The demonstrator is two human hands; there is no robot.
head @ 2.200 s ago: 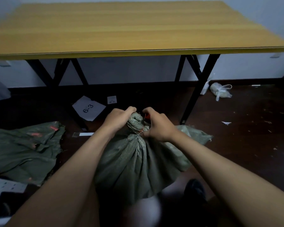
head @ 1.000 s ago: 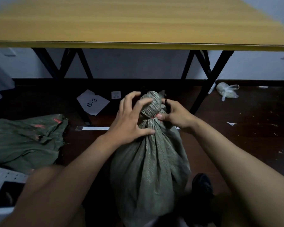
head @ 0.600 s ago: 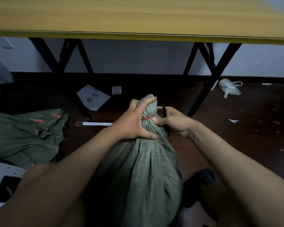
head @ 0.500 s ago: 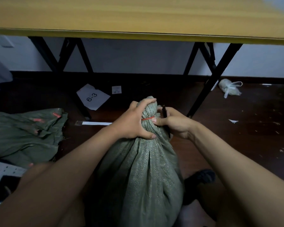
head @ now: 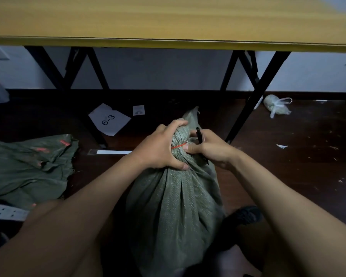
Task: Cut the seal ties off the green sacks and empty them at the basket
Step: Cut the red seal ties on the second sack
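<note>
A full green woven sack [head: 176, 206] stands upright on the floor between my knees. Its neck is bunched and bound by a thin red seal tie [head: 178, 146]. My left hand [head: 160, 148] grips the neck from the left, fingers over the top and thumb below the tie. My right hand [head: 210, 147] holds a slim black cutting tool [head: 200, 139] against the right side of the neck, its thumb pressing at the tie. No basket is in view.
A yellow-topped table [head: 168, 21] on black legs [head: 254, 100] stands right ahead. Flat green sacks [head: 28, 166] lie on the dark floor at left. A paper marked 6-3 [head: 108, 120] and a knotted white plastic bag [head: 277, 106] lie farther back. My shoe [head: 246, 214] is beside the sack.
The sack was stood upright and my left hand closed round its neck. My right hand brought the black tool to the tie. Over the last half second both hands barely moved.
</note>
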